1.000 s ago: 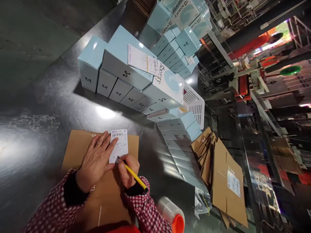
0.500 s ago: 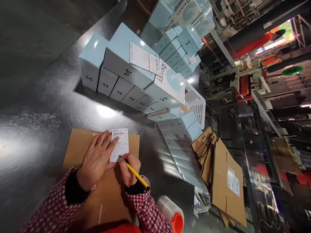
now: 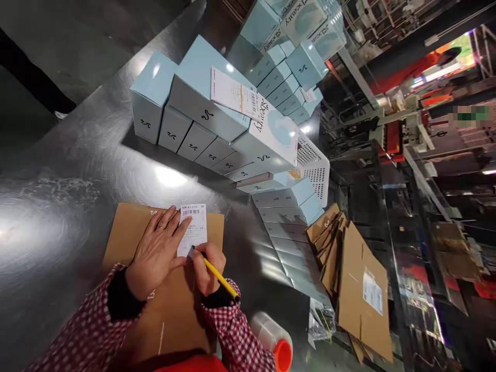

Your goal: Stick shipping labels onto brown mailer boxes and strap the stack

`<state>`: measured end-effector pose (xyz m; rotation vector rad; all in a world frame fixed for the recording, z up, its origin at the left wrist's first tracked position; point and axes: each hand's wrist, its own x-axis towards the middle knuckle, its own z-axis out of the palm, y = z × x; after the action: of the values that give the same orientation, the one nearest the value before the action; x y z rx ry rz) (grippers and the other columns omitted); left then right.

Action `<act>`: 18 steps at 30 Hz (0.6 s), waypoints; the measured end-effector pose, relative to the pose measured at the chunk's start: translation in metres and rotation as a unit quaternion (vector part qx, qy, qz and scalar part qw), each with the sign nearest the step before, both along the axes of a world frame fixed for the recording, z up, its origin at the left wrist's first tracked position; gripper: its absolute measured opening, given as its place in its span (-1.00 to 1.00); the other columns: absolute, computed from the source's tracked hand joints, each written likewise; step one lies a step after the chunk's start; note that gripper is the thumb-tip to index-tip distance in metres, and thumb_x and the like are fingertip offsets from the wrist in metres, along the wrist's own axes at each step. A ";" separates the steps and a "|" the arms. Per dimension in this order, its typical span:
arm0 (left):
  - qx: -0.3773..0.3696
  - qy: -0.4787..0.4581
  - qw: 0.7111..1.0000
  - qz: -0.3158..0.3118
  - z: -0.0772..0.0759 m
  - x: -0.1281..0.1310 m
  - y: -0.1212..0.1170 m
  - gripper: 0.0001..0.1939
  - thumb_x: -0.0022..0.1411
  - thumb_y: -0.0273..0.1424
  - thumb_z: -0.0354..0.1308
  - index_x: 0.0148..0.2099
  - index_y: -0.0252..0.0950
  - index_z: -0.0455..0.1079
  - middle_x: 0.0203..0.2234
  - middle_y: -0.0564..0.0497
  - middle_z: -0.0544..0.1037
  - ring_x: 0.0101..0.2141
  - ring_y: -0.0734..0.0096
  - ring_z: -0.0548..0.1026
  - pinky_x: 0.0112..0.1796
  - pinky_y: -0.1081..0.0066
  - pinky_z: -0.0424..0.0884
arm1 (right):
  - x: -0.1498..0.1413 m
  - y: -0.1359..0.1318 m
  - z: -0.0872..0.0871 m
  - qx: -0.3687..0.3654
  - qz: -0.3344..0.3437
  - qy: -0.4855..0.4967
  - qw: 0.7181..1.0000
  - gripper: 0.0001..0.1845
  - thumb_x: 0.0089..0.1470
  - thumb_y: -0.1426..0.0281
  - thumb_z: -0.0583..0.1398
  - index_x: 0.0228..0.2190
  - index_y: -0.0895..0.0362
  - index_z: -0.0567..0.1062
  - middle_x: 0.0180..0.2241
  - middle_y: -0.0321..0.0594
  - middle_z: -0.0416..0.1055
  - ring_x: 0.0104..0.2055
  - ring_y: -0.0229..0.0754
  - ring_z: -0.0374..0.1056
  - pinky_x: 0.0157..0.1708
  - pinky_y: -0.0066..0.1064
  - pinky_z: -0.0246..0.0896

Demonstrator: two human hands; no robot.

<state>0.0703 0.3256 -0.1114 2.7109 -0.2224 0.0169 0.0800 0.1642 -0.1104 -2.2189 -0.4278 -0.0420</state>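
left hand (image 3: 157,253) spread flat, label (image 3: 192,229) pinned against slipping | yellow pen (image 3: 216,275) pinched by right hand (image 3: 207,268), tip kept on label

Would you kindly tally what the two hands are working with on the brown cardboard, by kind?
White barcode slip, under the left hand: 1
Yellow pen, in the right hand: 1
Brown cardboard sheet: 1
Total: 3

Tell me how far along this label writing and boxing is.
Done: slip lies on the flat carton. In hand: left hand pins it, right hand writes with the yellow pen. Left: carton unfolded, blue boxes unpacked, tape roll untouched.
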 end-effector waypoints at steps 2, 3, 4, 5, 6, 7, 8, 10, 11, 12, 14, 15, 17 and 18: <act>-0.004 -0.004 1.000 -0.002 -0.001 0.000 0.000 -0.21 -0.02 -0.32 0.38 0.25 -0.37 0.22 0.15 -0.29 0.35 0.22 -0.08 0.17 0.19 -0.01 0.08 | -0.001 0.000 -0.001 0.001 0.005 -0.004 1.000 -0.81 0.05 0.47 0.10 -0.58 0.14 0.35 -0.62 -0.35 0.29 -0.56 -0.33 0.20 -0.53 -0.48 0.07; -0.007 -0.007 1.000 -0.003 -0.001 0.000 0.000 -0.20 -0.02 -0.31 0.38 0.25 -0.37 0.22 0.15 -0.30 0.35 0.22 -0.09 0.17 0.19 -0.01 0.08 | -0.003 -0.001 -0.002 0.000 0.002 -0.006 1.000 -0.81 0.04 0.47 0.10 -0.59 0.14 0.34 -0.63 -0.35 0.27 -0.57 -0.33 0.19 -0.53 -0.47 0.06; -0.012 -0.010 1.000 -0.004 -0.002 0.000 0.001 -0.19 -0.02 -0.30 0.38 0.25 -0.38 0.21 0.15 -0.30 0.35 0.23 -0.10 0.16 0.19 -0.02 0.07 | -0.004 -0.001 -0.004 0.001 -0.011 -0.006 1.000 -0.81 0.03 0.46 0.10 -0.60 0.14 0.34 -0.64 -0.36 0.25 -0.57 -0.33 0.18 -0.53 -0.47 0.05; -0.019 -0.012 1.000 -0.006 -0.002 0.000 0.001 -0.18 -0.02 -0.28 0.38 0.25 -0.39 0.20 0.15 -0.31 0.35 0.23 -0.10 0.15 0.19 -0.02 0.07 | -0.005 -0.001 -0.005 0.008 -0.038 -0.004 0.999 -0.81 0.02 0.44 0.10 -0.60 0.14 0.34 -0.64 -0.36 0.24 -0.57 -0.32 0.17 -0.53 -0.46 0.06; -0.026 -0.013 1.000 -0.006 -0.003 -0.001 0.002 -0.16 -0.02 -0.26 0.38 0.25 -0.40 0.19 0.16 -0.31 0.34 0.23 -0.11 0.13 0.19 -0.03 0.06 | -0.006 -0.002 -0.007 0.022 -0.078 0.002 0.997 -0.82 0.02 0.41 0.10 -0.59 0.13 0.35 -0.64 -0.35 0.25 -0.56 -0.31 0.18 -0.52 -0.45 0.07; -0.034 -0.013 0.999 -0.007 -0.004 -0.001 0.002 -0.16 -0.02 -0.24 0.38 0.26 -0.41 0.18 0.16 -0.31 0.33 0.24 -0.11 0.12 0.20 -0.03 0.04 | -0.006 -0.002 -0.009 0.046 -0.126 0.011 0.991 -0.82 0.04 0.38 0.10 -0.56 0.13 0.36 -0.61 -0.34 0.27 -0.54 -0.30 0.20 -0.50 -0.44 0.10; -0.041 -0.015 0.999 -0.008 -0.004 -0.002 0.003 -0.15 -0.01 -0.24 0.37 0.27 -0.41 0.17 0.18 -0.30 0.32 0.25 -0.12 0.10 0.20 -0.04 0.03 | -0.004 -0.002 -0.010 0.077 -0.174 0.027 0.981 -0.82 0.05 0.33 0.09 -0.51 0.14 0.39 -0.57 -0.32 0.31 -0.51 -0.28 0.22 -0.48 -0.43 0.13; -0.058 -0.022 0.998 -0.006 -0.005 -0.004 0.004 -0.13 0.02 -0.25 0.36 0.30 -0.39 0.10 0.21 -0.29 0.28 0.27 -0.12 0.04 0.21 -0.07 -0.01 | 0.003 -0.003 -0.007 0.143 -0.238 0.073 0.958 -0.77 0.08 0.24 0.10 -0.37 0.15 0.44 -0.45 -0.25 0.40 -0.43 -0.24 0.28 -0.43 -0.40 0.19; -0.070 -0.029 0.997 -0.008 -0.005 -0.006 0.004 -0.12 0.05 -0.27 0.34 0.33 -0.36 0.04 0.23 -0.27 0.25 0.28 -0.11 0.02 0.22 -0.10 -0.05 | 0.008 -0.004 -0.003 0.171 -0.244 0.100 0.949 -0.72 0.07 0.21 0.12 -0.31 0.15 0.45 -0.39 -0.21 0.42 -0.39 -0.22 0.31 -0.40 -0.39 0.21; -0.086 -0.036 0.995 -0.016 -0.005 -0.008 0.003 -0.11 0.08 -0.29 0.31 0.36 -0.32 -0.05 0.25 -0.25 0.22 0.29 -0.08 0.01 0.23 -0.12 -0.07 | 0.013 -0.006 0.003 0.193 -0.236 0.131 0.944 -0.69 0.06 0.18 0.14 -0.27 0.16 0.46 -0.35 -0.19 0.44 -0.36 -0.20 0.32 -0.39 -0.39 0.22; -0.140 -0.053 0.988 -0.036 -0.005 -0.014 -0.002 -0.09 0.16 -0.33 0.23 0.39 -0.22 -0.22 0.28 -0.22 0.15 0.28 0.00 0.05 0.22 -0.09 0.00 | 0.021 -0.012 0.020 0.223 -0.193 0.193 0.936 -0.66 0.01 0.15 0.19 -0.27 0.15 0.48 -0.35 -0.20 0.44 -0.35 -0.19 0.33 -0.41 -0.40 0.23; -0.172 -0.062 0.982 -0.043 -0.005 -0.017 -0.006 -0.10 0.19 -0.33 0.19 0.40 -0.18 -0.29 0.29 -0.22 0.13 0.27 0.03 0.09 0.21 -0.06 0.08 | 0.022 -0.016 0.030 0.233 -0.165 0.228 0.931 -0.66 -0.04 0.15 0.22 -0.31 0.15 0.49 -0.39 -0.22 0.44 -0.37 -0.20 0.32 -0.44 -0.41 0.23; -0.236 -0.091 0.967 -0.023 -0.004 -0.021 -0.016 -0.11 0.21 -0.28 0.16 0.40 -0.15 -0.32 0.29 -0.24 0.11 0.25 0.00 0.14 0.13 0.01 0.27 | 0.020 -0.026 0.050 0.257 -0.107 0.311 0.909 -0.67 -0.15 0.18 0.29 -0.38 0.15 0.48 -0.48 -0.29 0.41 -0.46 -0.25 0.30 -0.51 -0.44 0.21; -0.254 -0.112 0.961 0.000 -0.002 -0.023 -0.022 -0.13 0.23 -0.24 0.14 0.40 -0.12 -0.31 0.27 -0.24 0.14 0.23 -0.04 0.17 0.10 -0.01 0.31 | 0.018 -0.032 0.058 0.270 -0.079 0.348 0.894 -0.67 -0.21 0.20 0.32 -0.40 0.14 0.47 -0.51 -0.32 0.39 -0.51 -0.28 0.28 -0.55 -0.46 0.20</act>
<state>0.0473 0.3037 -0.1138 2.1932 -0.2446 0.3356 0.0980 0.1323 -0.0519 -1.5674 0.1578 0.4803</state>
